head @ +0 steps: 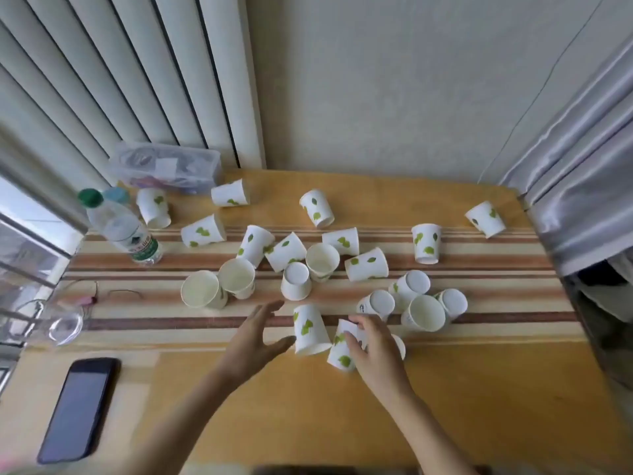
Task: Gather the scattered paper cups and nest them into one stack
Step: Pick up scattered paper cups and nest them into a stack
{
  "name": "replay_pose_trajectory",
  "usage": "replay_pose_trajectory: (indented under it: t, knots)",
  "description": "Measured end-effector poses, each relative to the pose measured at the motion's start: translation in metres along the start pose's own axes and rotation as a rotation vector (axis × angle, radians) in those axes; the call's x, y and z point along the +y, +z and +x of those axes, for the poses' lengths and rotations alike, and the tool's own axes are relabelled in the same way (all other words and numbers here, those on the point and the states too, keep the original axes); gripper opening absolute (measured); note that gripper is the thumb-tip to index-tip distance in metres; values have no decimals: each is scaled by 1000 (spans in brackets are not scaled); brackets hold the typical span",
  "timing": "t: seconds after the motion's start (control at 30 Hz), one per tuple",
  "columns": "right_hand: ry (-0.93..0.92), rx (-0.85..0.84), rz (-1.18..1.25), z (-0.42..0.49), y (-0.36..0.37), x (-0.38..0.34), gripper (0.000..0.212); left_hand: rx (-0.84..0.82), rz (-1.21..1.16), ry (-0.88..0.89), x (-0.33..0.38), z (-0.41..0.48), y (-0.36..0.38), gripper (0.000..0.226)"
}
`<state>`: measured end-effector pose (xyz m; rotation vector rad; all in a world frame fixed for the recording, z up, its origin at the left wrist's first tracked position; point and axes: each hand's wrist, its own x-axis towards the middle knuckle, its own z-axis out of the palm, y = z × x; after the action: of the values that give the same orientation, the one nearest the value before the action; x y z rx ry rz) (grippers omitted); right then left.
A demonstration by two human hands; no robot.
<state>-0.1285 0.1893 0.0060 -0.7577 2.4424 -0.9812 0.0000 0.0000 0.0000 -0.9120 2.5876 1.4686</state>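
Phone (80,407) at near left of table (479,389). Left hand (255,341), fingers spread and holding nothing, just beside a leaf-printed cup (310,330); right hand (373,347), fingers curled round a second cup (342,351). Beyond, paper cups (426,243) lie scattered, upright, inverted or toppled, over the striped cloth (496,269); bottle (120,228) and plastic box (164,168) at far left.

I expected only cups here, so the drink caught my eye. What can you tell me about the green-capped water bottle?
The water bottle is clear plastic with a dark green screw cap and a green-and-white label round its lower part, with print too small to read. It is closed and stands on its base at the left end of the striped cloth, and it seems to lean in the wide lens. A second bottle with a pale blue cap stands close behind; whether they touch is unclear.
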Motion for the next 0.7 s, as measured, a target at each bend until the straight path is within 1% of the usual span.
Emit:
replay_pose_trajectory:
  t: [0.07,0.13,0.2,0.3,0.37,0.47,0.57,0.63,0.7]
  knots:
    - [-7,-128,-76,13,23,-2,47,-107,44,-28,-10,7,12,86]
    - [71,-210,-122,21,48,-7,67,-186,88,-84,-25,10,25,93]
    - [111,-186,-195,20,73,-9,81,-203,72,-149,-40,6,35,95]
    - [139,-143,-411,21,100,-12,95,-168,40,-191,-57,-2,33,92]
    - [166,-128,-457,21,112,-19,95,-138,30,-183,-66,-10,28,90]
    - [146,-131,-393,15,113,-33,76,-88,85,-116,-74,-23,16,89]
    - [23,-227,-414,6,100,-43,68,-32,309,38,-77,-32,6,94]
    - [-74,-250,-366,-1,91,-54,74,-41,382,117,-76,-35,8,97]
    - [-85,-286,-218,-5,85,-67,85,-49,298,120,-74,-34,12,97]
